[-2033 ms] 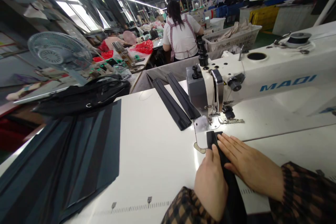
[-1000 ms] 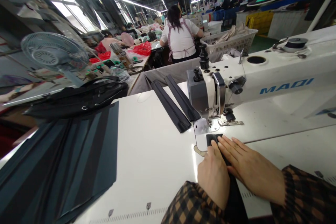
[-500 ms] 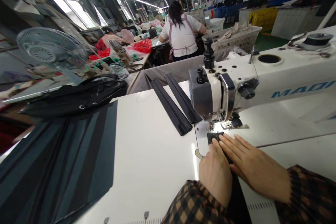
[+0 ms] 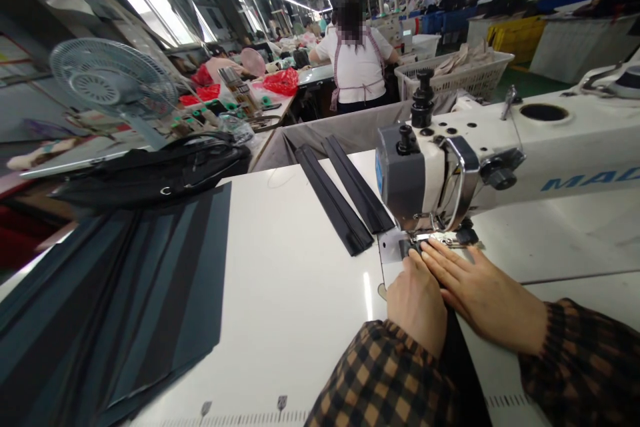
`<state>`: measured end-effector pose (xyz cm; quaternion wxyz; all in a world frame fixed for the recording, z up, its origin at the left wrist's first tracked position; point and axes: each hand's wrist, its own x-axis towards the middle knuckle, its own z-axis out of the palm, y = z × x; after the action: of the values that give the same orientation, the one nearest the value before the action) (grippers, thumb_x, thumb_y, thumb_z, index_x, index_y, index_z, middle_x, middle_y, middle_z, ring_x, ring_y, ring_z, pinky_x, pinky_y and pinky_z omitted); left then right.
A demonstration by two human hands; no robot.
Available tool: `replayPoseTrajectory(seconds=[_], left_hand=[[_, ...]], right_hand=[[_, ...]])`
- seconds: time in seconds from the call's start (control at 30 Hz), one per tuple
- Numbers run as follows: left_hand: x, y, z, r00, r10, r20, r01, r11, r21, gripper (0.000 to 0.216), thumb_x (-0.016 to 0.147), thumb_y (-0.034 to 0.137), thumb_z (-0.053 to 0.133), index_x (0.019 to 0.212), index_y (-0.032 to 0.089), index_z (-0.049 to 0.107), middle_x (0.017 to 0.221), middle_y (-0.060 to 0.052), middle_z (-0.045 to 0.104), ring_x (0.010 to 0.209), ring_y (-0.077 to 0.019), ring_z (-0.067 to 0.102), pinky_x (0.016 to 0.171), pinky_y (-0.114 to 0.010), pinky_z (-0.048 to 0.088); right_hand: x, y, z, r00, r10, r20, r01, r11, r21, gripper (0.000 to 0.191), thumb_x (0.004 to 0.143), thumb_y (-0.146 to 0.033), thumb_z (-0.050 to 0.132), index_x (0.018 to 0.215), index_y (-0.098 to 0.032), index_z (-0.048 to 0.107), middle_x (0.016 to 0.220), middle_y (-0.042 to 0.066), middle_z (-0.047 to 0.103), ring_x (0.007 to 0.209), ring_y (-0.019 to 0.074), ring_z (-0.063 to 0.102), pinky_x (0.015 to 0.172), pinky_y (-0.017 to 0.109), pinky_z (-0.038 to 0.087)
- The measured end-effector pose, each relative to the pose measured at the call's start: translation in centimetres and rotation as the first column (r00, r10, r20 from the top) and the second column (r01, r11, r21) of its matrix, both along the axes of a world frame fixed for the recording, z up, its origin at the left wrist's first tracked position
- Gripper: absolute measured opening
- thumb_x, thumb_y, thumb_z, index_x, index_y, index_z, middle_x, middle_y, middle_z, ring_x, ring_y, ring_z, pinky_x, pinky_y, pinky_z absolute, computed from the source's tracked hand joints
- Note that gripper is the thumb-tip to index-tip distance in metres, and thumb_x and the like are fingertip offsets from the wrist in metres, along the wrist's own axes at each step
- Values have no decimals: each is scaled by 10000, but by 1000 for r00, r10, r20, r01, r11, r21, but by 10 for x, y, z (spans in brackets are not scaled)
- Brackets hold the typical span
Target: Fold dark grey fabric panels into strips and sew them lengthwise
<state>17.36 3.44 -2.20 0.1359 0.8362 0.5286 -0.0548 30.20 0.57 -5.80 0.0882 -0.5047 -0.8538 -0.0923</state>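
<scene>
The black strip (image 4: pixel 464 357) reaches the sewing machine's (image 4: pixel 530 147) foot; before the machine, the right hand (image 4: pixel 493 300) lies flat on it, the left hand (image 4: pixel 417 303) curls over it, grip unclear.

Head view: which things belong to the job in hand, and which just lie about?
In the job, as I judge:
left hand and right hand on black fabric strip
sewing machine
probably two dark strips and striped fabric pieces

Lying about, apparently:
black bag
electric fan
plastic basket
</scene>
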Motion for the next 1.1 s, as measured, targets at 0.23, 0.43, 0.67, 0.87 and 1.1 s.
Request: replayPoseTrajectory(seconds=[0.23,0.43,0.67,0.87,1.1], left_hand=[[0,6,-4,999,13,34,-12,999,-35,495,785,123,365,1266,22,305,1048,-174,534,830,-237,602,683,-353,502],[0,9,-7,997,16,71,-17,1000,20,442,794,114,366,1230,47,337,1000,-153,537,834,-215,595,691,-309,478],[-7,-12,-3,997,15,70,-18,999,39,322,794,72,354,1102,112,442,963,-93,527,821,-203,583,679,-317,484],[-10,-32,0,1000,16,24,-17,999,29,405,784,58,386,1187,97,373,977,-96,519,832,-196,574,668,-309,493],[-6,-21,0,1000,6,19,-7,997,79,383,775,34,381,1154,83,405,968,-100,527,813,-188,575,674,-311,496]], right_hand=[[3,4,-3,999,23,-22,-23,999,39,510,887,-291,325,1351,-125,190,1330,102,380,1238,244,293,922,497,287],[3,7,-2,1000,5,-3,-4,1000,30,493,895,-296,316,1346,-131,206,1350,99,347,1249,242,273,924,516,290],[-3,-6,-6,999,0,-46,4,996,89,447,878,-236,363,1300,-93,331,1290,118,431,1202,232,363,965,447,354],[-9,-30,-9,997,-8,-77,15,995,95,463,868,-200,365,1309,-69,309,1301,123,413,1199,216,373,977,404,391],[-7,-20,-10,991,7,-130,3,997,82,462,864,-195,366,1310,-85,312,1295,118,422,1194,211,381,968,402,400]])
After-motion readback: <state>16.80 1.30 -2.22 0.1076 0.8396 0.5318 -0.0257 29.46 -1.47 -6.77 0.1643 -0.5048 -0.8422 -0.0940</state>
